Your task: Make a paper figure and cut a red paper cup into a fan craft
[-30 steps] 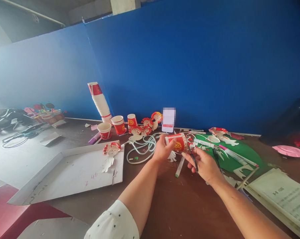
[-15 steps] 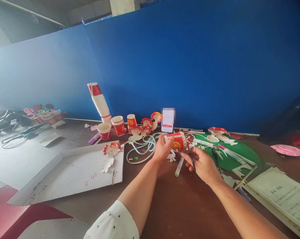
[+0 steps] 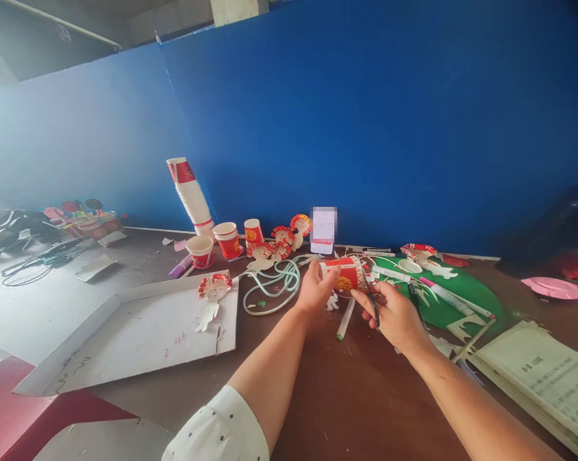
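My left hand is wrapped around the side of a red and white paper cup, which lies tilted on its side with its open end to the right. A zigzag line runs along the white band at that end. In my right hand is a pair of black-handled scissors, held up against the cup's open end; the blades are partly hidden. The fingertips of that hand reach below the cup's edge. Beneath the hands are white paper scraps and a green-ended marker.
A tall cup stack and smaller cups stand along the blue partition. Fringed paper figures lie beside a phone. To the left are a coiled cable and cardboard tray; rightward, a green sheet and a book.
The cup and my left hand have shifted slightly down and right. My right hand has moved a little to the right with the scissors, still at the cup's edge.
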Motion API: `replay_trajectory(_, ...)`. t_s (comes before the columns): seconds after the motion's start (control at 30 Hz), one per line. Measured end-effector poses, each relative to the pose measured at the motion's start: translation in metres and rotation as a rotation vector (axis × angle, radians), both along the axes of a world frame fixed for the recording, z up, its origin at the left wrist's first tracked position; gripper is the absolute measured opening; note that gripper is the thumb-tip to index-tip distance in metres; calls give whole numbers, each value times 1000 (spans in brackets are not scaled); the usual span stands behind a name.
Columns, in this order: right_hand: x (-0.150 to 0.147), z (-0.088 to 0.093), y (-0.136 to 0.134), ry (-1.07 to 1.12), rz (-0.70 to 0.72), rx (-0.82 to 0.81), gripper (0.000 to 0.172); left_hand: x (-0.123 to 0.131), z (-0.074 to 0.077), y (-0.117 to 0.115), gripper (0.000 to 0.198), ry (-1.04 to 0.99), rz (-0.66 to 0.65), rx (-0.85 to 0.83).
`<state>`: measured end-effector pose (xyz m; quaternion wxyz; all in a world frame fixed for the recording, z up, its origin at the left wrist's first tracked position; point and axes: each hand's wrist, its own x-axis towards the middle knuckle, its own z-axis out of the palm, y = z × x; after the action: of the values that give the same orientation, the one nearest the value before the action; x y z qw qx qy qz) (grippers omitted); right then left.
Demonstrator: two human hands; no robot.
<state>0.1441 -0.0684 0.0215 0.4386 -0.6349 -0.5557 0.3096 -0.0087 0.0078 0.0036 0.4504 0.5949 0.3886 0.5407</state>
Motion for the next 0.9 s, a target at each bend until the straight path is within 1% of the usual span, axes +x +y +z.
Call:
replay_trajectory(0.17, 0, 0, 0, 22, 25, 28, 36, 0, 1, -1, 40, -30, -2, -2)
replay_trajectory(0.43, -2, 10, -4, -23, 13, 20, 37, 1, 14, -10, 45, -156, -52, -66)
replay_trajectory(0.73, 0, 6, -3, -8, 13, 34, 39, 1, 13, -9, 43, -144, -50, -56)
replay_trajectory(0.83, 5, 4, 1, 42, -63, 67, 42, -2, 14, -3, 46, -218, 28, -65)
replay_trajectory(0.9, 13, 2, 5, 120, -183, 141, 45, -7, 14, 5, 52, -317, 146, -97)
